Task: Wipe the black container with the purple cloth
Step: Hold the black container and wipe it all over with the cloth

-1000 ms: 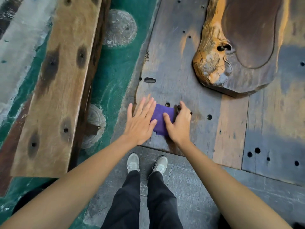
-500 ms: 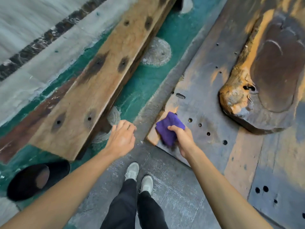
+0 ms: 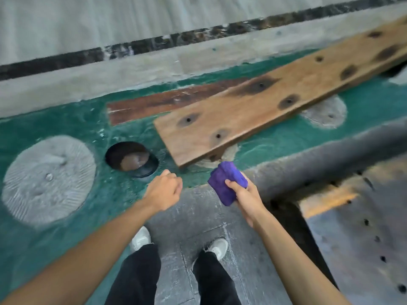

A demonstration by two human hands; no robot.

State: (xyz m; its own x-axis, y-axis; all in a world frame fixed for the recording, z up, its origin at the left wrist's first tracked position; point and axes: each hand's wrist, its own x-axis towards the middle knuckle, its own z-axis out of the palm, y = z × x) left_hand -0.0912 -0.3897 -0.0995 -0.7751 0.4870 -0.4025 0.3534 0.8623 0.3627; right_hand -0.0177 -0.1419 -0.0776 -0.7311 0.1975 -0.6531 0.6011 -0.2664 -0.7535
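Note:
The black container (image 3: pixel 144 169) is a round dark pot that lies on the green floor, its open mouth turned towards me, brown inside. My left hand (image 3: pixel 164 191) hovers just right of and below it, fingers curled into a loose fist, holding nothing. My right hand (image 3: pixel 244 197) grips the bunched purple cloth (image 3: pixel 226 184) in the air, to the right of the container and well apart from it.
A long wooden plank (image 3: pixel 275 106) with dark knot holes slants above the green floor. Round grey stone discs (image 3: pixel 47 179) are set in the floor. A dark wooden table (image 3: pixel 363 216) with holes is at the right. My feet stand on grey paving (image 3: pixel 182 216).
The view has swung left, bringing the black container into the middle. My right hand lifted the purple cloth off the wooden table. My left hand closed and moved towards the container.

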